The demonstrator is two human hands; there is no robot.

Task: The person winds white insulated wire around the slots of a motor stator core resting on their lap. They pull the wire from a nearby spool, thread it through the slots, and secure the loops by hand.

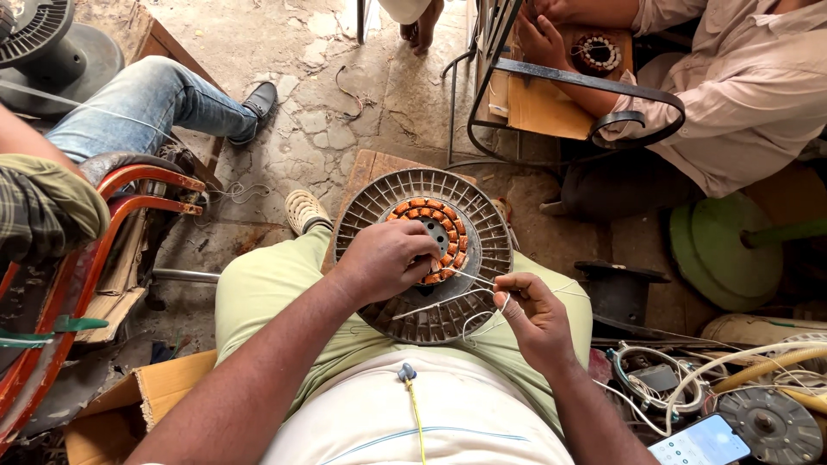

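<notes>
While our left hand [385, 258] presses on the fan motor housing [423, 255] in our lap, fingers closed over part of the copper winding ring [431, 239], our right hand [534, 312] pinches thin white wires [469, 282]. Most coils look wound; those under our palm are hidden.

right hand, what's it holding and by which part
The right hand pinches thin white wires near their free ends, beside the round motor housing.
</notes>
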